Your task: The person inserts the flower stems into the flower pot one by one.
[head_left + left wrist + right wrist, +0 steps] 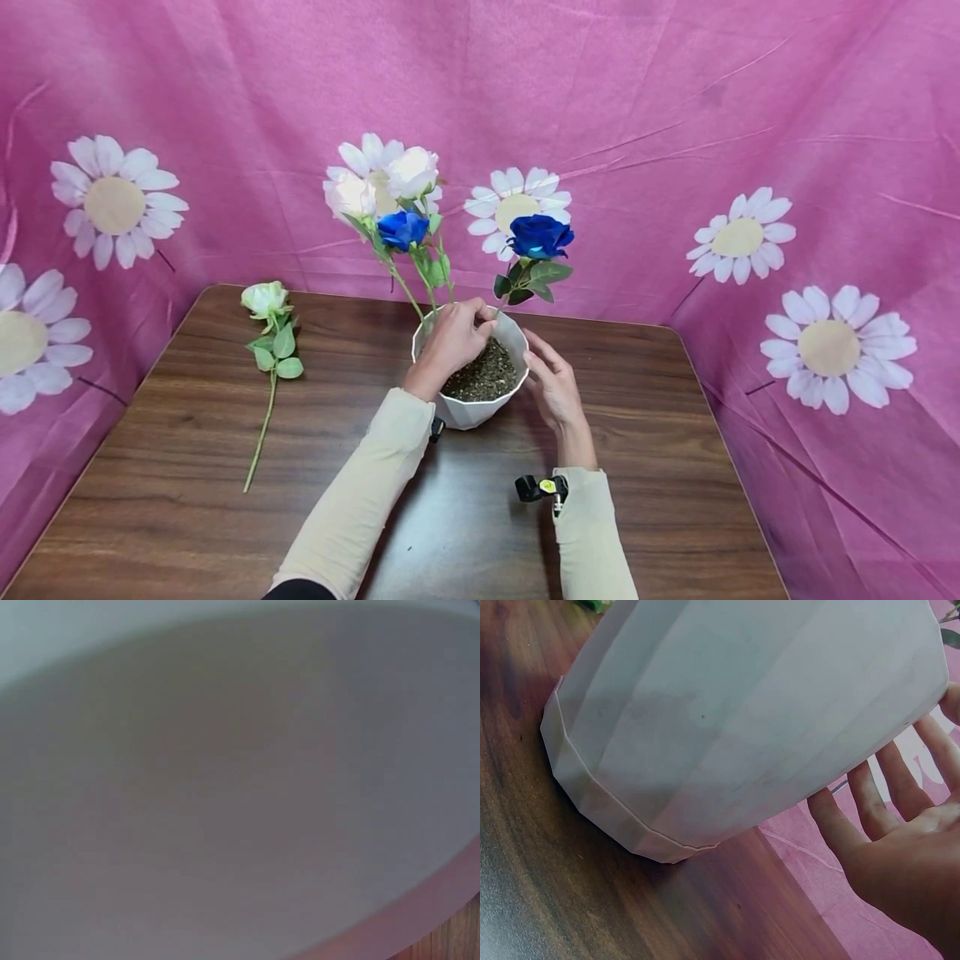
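Note:
A white faceted pot (468, 414) of dark soil (483, 372) stands on the table. Reaching over its rim, my left hand (453, 337) pinches the lower stem of a blue rose (540, 237), which leans toward the right; the fingertips partly hide the stem. My right hand (557, 387) rests its fingertips on the pot's right side, fingers (866, 799) spread and mostly straight along the wall. Two white roses (412, 172) and a second blue rose (402, 229) stand upright at the back left of the pot. The left wrist view is a blurred close-up of a pale surface.
A pale white-green rose (265, 300) with a leafy stem lies on the wooden table (645, 517) left of the pot. A pink cloth (615, 100) printed with large daisies hangs behind the table and along both sides.

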The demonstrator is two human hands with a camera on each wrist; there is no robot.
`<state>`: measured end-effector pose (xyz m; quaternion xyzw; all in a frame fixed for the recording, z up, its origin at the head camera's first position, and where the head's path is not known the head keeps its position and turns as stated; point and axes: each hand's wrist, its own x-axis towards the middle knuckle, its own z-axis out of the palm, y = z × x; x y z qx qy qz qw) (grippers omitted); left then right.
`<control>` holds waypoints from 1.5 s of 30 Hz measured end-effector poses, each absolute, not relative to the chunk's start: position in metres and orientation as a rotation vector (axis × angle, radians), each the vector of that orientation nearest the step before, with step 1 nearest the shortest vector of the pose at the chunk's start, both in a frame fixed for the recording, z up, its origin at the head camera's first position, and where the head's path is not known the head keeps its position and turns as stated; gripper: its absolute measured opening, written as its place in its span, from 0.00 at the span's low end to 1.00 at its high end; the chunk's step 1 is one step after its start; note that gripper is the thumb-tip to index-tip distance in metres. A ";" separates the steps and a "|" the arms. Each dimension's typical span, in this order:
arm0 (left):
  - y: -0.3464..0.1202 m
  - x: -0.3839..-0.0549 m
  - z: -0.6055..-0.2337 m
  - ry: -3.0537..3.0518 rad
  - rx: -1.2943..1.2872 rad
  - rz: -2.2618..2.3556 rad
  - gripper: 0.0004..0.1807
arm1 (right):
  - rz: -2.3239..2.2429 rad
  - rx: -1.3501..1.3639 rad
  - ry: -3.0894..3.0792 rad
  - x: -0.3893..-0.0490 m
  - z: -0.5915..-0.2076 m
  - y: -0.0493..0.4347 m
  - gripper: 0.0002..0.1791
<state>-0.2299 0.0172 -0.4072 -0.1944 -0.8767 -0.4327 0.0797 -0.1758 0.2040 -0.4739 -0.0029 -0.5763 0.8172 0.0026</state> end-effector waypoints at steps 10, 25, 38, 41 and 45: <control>0.014 -0.231 -0.402 -2.694 -0.583 -1.262 0.05 | 2.583 -0.020 -1.774 -0.176 -0.471 0.201 0.27; -0.046 -0.223 -0.397 -2.589 -0.535 -1.591 0.11 | 2.587 -0.004 -1.818 -0.175 -0.472 0.200 0.27; -0.096 -0.227 -0.423 -2.226 -0.302 -2.319 0.14 | 2.586 -0.008 -1.811 -0.177 -0.473 0.203 0.27; -0.113 -0.224 -0.431 -2.318 -0.243 -2.243 0.14 | 2.587 -0.015 -1.802 -0.176 -0.473 0.202 0.27; -0.141 -0.217 -0.442 -2.395 -0.157 -2.153 0.15 | 2.567 -0.003 -1.811 -0.176 -0.471 0.202 0.27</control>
